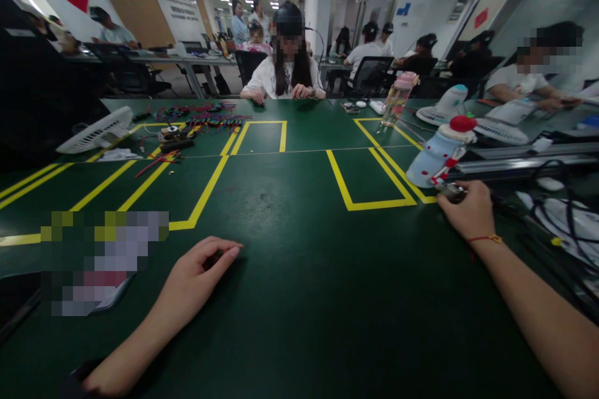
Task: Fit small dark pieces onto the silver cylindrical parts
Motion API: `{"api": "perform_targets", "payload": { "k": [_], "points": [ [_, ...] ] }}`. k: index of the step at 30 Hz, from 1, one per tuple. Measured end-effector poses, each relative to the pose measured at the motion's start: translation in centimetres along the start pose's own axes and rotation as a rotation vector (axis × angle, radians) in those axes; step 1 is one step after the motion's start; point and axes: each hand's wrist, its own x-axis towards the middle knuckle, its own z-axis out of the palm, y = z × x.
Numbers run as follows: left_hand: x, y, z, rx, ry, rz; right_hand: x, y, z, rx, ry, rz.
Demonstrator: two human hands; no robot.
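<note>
The left hand (199,274) is laid flat on the green table (299,299), palm down, its fingers (224,254) loosely curled and close together; nothing is held in it. The right hand (468,209) is stretched out to the table's right side, and its fingers are closed around a small metal object (453,191), most of which is hidden by the hand. A red string bracelet (486,239) is worn at that wrist. The object is found just at the foot of a pale blue bottle (440,153) with a red cap, which is seen tilted beside a yellow-taped rectangle (369,177). Black cables (552,224) are spread to the right of the hand. Farther off, coloured wires (206,117) are heaped at the table's left, a white fan (98,131) is lying near them, and a clear bottle with a pink lid (397,98) is standing upright. A person in a white shirt (285,75) is seated across the table
</note>
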Motion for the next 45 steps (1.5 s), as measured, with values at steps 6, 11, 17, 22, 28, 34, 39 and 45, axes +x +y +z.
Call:
{"api": "perform_targets", "payload": {
  "k": [6, 11, 17, 22, 28, 34, 39, 45],
  "points": [
    [0.0, 0.1, 0.1, -0.005, 0.001, 0.023, -2.3, -5.0, -0.4, 0.249, 0.069, -0.2],
    [0.0, 0.3, 0.3, -0.003, 0.019, 0.039, -10.4, -15.1, -0.9, 0.623, -0.309, -0.538],
    [0.0, 0.5, 0.2, 0.009, 0.028, 0.045, -16.7, -20.2, -1.8, 0.912, -0.749, -0.757],
    [-0.8, 4.1, 1.7, -0.034, -0.027, 0.158, -17.0, -19.3, -1.4, 0.852, -0.846, -0.603],
    [-1.1, 10.4, 4.4, -0.183, -0.158, 0.376, -17.1, -19.5, -1.2, 0.771, -0.866, -0.528],
    [0.0, 9.7, 4.2, -0.238, -0.074, 0.3, -16.8, -19.3, -1.3, 0.734, -0.758, -0.587],
    [0.2, 7.9, 5.7, -0.055, -0.13, 0.282, -17.0, -18.9, -1.3, 0.722, -0.698, -0.592],
    [-0.1, 8.2, 7.0, 0.024, -0.15, 0.265, -15.0, -18.8, -1.8, 0.658, -0.585, -0.519]
  ]
}}
